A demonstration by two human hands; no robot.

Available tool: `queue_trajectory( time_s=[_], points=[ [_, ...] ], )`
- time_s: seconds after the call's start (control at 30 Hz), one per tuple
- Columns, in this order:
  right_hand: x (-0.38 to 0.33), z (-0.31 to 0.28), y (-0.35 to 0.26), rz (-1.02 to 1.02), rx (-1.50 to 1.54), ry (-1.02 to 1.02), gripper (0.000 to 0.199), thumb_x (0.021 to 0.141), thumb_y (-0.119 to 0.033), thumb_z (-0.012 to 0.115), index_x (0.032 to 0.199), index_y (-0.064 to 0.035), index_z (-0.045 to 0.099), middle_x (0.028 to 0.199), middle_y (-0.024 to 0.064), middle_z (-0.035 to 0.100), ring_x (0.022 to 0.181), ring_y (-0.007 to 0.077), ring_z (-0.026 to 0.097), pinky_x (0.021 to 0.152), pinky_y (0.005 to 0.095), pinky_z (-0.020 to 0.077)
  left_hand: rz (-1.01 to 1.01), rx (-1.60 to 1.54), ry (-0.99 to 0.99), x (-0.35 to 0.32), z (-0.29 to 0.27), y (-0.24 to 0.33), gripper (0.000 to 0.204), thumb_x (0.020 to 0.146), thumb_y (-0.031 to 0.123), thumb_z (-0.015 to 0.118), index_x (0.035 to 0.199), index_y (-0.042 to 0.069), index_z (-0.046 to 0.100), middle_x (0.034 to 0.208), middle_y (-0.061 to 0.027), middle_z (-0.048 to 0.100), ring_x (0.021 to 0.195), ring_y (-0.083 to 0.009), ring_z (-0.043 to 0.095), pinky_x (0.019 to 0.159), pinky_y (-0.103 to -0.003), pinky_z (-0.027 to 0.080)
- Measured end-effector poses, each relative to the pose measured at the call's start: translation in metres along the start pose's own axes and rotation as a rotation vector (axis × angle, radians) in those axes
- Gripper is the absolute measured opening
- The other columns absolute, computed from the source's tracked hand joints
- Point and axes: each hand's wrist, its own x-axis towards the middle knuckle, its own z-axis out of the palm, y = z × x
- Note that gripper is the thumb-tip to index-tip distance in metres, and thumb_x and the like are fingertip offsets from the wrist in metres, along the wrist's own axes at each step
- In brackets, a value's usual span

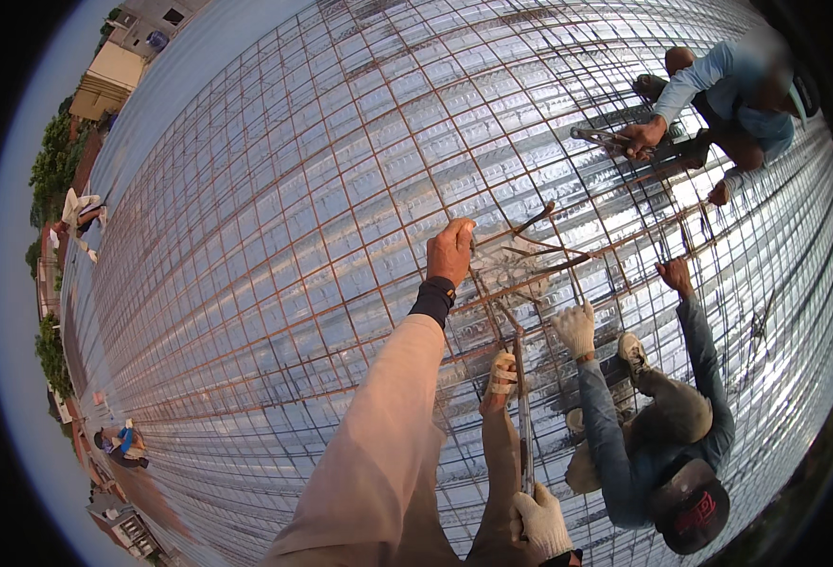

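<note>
My left hand (pixel 450 250), bare with a dark band at the wrist, reaches forward and is closed at the top of a rusty rebar rod (pixel 485 304). Its fingertips are partly hidden. Low in the view, my right hand (pixel 539 523) wears a pale work glove and is wrapped round a long metal bar (pixel 527 425). The bar's far end meets bent rebar beside a strapped, sandalled foot (pixel 501 374). Just ahead lies a rough grey concrete patch (pixel 520 265), with thicker bent rods (pixel 535 217) sticking up around it.
Steel mesh (pixel 294 189) covers the shiny ribbed metal decking. At right, a capped co-worker (pixel 667 472) crouches with a gloved hand (pixel 575 329) on the mesh. Another co-worker (pixel 738 104) holds a plier-like tool (pixel 601 138). Two people are near the left edge.
</note>
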Motion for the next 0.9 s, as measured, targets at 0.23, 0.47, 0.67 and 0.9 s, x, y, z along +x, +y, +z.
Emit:
queue_trajectory(
  time_s=[0.23,0.47,0.67,0.9],
  points=[
    [0.009,-0.001,0.0,-0.043,-0.02,0.012,0.023,0.107,-0.021,0.066,0.115,-0.0005,0.058,0.082,0.0058,0.064,0.049,0.0145,0.059,0.045,0.0319,0.0511,-0.036,0.051,-0.018,0.006,0.007,0.008,0.038,0.118,0.04,0.065,0.127,0.008,0.084,0.114,-0.0158,0.086,0.103,-0.0307,0.081,0.094,-0.044,0.061],
    [0.025,0.003,0.012,-0.094,-0.259,0.029,0.031,0.105,-0.025,0.066,0.117,0.0034,0.059,0.07,0.0059,0.062,0.051,0.0168,0.063,0.047,0.0338,0.0513,0.034,0.086,0.021,-0.009,-0.003,0.0,0.044,0.118,0.036,0.062,0.149,0.006,0.072,0.133,-0.0231,0.081,0.123,-0.0435,0.079,0.105,-0.051,0.062],
    [0.003,0.0,0.004,-0.037,-0.479,-0.126,0.042,0.106,-0.029,0.065,0.127,0.0065,0.061,0.064,0.0049,0.061,0.049,0.0164,0.06,0.046,0.0353,0.0492,0.26,0.047,-0.511,-0.2,-0.035,0.005,0.075,0.082,-0.01,0.055,0.152,0.008,0.069,0.165,-0.0154,0.064,0.158,-0.0416,0.054,0.132,-0.053,0.046],
    [-0.001,0.025,-0.018,0.039,-0.608,-0.403,0.038,0.106,-0.03,0.063,0.121,0.0047,0.062,0.068,0.0068,0.064,0.056,0.0162,0.065,0.056,0.0366,0.0558,0.124,0.166,-1.135,-0.337,-0.107,0.023,0.027,0.074,0.008,0.077,0.1,0.012,0.08,0.102,-0.0079,0.077,0.109,-0.0324,0.072,0.111,-0.051,0.051]
  ],
)
